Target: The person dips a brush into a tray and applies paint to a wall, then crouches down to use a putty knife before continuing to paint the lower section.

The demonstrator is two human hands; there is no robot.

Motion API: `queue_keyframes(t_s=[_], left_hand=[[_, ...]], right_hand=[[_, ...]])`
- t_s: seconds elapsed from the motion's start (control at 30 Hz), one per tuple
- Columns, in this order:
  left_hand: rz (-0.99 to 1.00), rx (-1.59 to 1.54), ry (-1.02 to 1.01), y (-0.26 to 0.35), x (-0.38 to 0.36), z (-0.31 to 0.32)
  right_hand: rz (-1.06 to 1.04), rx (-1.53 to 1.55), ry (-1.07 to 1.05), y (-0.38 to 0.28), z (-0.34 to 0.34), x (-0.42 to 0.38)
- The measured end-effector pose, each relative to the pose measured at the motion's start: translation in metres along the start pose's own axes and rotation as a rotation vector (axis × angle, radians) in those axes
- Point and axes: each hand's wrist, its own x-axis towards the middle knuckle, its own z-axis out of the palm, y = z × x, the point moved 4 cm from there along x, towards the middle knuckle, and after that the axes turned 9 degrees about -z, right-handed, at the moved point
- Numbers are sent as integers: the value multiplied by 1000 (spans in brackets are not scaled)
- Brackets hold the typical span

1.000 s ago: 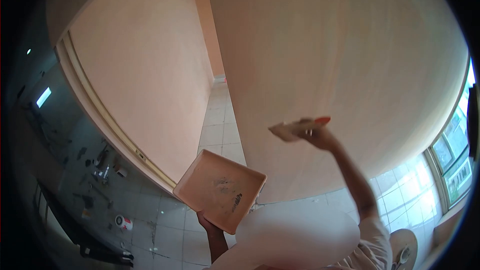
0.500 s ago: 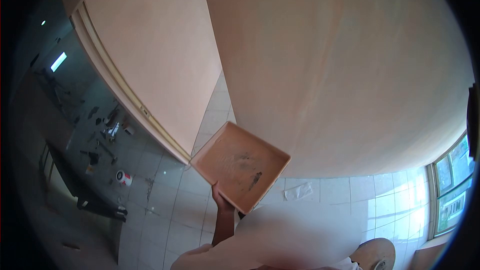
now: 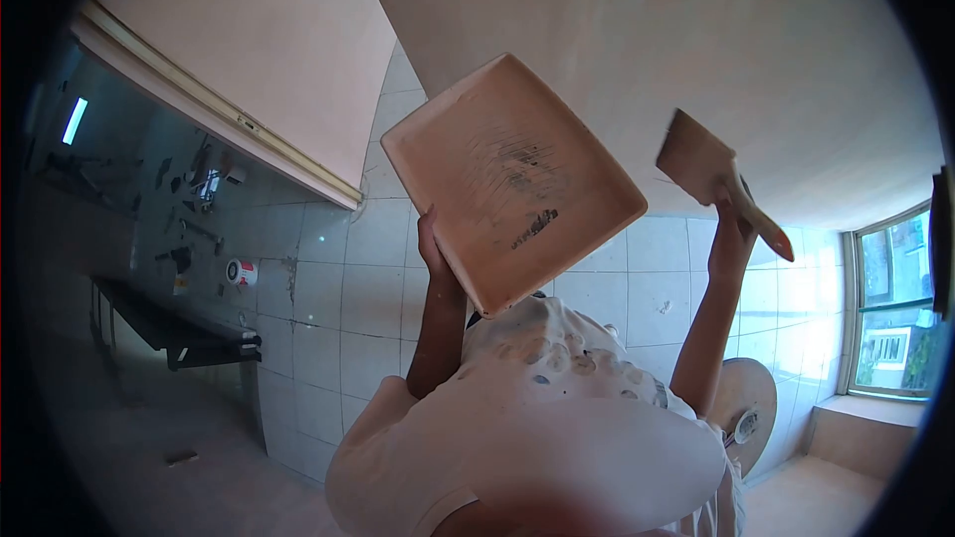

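A wide, shallow paint tray [image 3: 468, 179], coated in peach paint with dark scraped streaks on its bottom, is held tilted in front of me. My left hand [image 3: 430, 249] is closed on its lower left edge; the thumb shows on the rim and the other fingers are hidden behind. Off to the right, my right hand [image 3: 731, 227] grips a broad flat paintbrush [image 3: 698, 157] where handle and head meet. The bristles point up and left toward the peach wall [image 3: 796, 70], and the orange-tipped handle slants down right. Brush and tray are apart.
At left, a doorway frame [image 3: 219, 109] opens on a dim room with scattered tools and a white-and-red bucket [image 3: 240, 272]. A black panel-like object [image 3: 174, 328] stands nearer. A round board-like surface [image 3: 751, 388] is at lower right, below the window [image 3: 895, 303].
My right hand has come into view with the paintbrush. The tray sits higher in view and slightly right, still in my left hand. My view has tipped downward, showing more of my stained clothes.
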Motion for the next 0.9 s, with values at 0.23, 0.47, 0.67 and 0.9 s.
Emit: queue_keyframes(t_s=[0.23,0.47,0.67,0.9], left_hand=[[-86,46,8,9,8,-11],[-125,9,34,11,-7,-10],[-114,50,2,26,-18,-5],[-163,33,75,27,-20,-42]], right_hand=[[-373,-120,-1308,-54,151,-31],[-446,-161,-1479,-62,185,-36],[-246,252,-1310,-67,177,-27],[-187,-11,-1561,-22,205,-75]])
